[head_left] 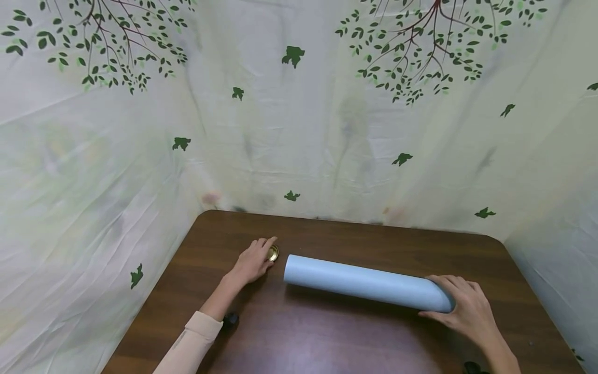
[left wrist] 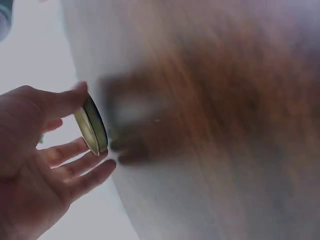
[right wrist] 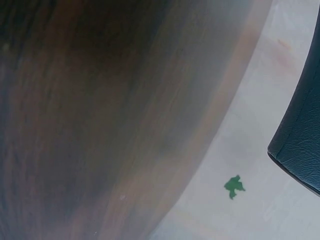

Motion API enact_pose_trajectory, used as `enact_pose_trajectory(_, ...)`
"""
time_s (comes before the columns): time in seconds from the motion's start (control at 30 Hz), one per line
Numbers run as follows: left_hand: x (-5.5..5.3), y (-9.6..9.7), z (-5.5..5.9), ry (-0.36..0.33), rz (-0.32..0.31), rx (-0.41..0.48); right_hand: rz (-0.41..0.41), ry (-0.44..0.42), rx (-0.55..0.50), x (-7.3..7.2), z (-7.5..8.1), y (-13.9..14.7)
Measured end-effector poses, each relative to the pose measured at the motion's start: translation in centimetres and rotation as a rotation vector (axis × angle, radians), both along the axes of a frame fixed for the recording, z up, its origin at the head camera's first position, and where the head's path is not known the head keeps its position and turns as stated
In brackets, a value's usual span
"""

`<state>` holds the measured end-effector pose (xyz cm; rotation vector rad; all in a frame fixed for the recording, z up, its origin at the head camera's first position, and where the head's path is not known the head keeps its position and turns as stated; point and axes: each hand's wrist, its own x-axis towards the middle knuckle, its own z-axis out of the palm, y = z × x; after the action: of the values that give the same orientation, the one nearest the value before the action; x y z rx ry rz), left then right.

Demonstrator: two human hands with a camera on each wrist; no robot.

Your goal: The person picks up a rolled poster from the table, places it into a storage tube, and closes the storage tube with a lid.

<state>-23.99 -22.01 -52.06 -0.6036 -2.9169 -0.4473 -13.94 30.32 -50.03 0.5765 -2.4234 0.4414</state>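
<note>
Blue tube (head_left: 362, 282): right hand (head_left: 468, 307) curled around its right end; left hand (head_left: 252, 261), left of tube, pinching gold lid (head_left: 273, 253).

In the head view, the left hand (head_left: 252, 261) is covering part of the gold lid (head_left: 273, 253), the right hand (head_left: 467, 307) is hiding part of the light-blue cylinder (head_left: 364, 281), and the bottom edge is cutting the left sleeve (head_left: 190, 343). In the right wrist view, a teal object (right wrist: 302, 145) is exceeding the right edge, and the table (right wrist: 115, 130) is looking blurred.
</note>
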Motion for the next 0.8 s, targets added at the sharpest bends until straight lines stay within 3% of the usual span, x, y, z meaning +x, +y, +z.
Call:
enact_pose_trajectory(0.1,0.7,-0.4,0.6,-0.047,-0.016,0.151,0.002,0.008,-0.003,-0.1,0.0,0.0)
enact_pose_trajectory(0.23,1.7,-0.7,1.8,-0.171,-0.047,0.453,0.001,0.013,-0.007,-0.2,-0.1,0.1)
enact_pose_trajectory(0.33,2.5,-0.7,2.8,-0.292,-0.077,0.618,-0.003,0.015,-0.009,-0.3,-0.2,0.1)
enact_pose_trajectory(0.47,3.3,-0.4,3.8,-0.422,-0.157,0.700,-0.004,0.015,-0.013,-0.4,-0.4,0.1)
enact_pose_trajectory(0.53,3.6,-0.2,4.1,-0.455,-0.196,0.719,-0.003,0.012,-0.016,-0.4,-0.4,0.1)
enact_pose_trajectory(0.63,3.9,0.0,4.3,-0.469,-0.230,0.737,-0.001,0.010,-0.018,-0.5,-0.5,0.1)
enact_pose_trajectory(0.8,4.0,-0.1,4.3,-0.465,-0.224,0.742,0.001,0.008,-0.022,-0.6,-0.4,0.0)
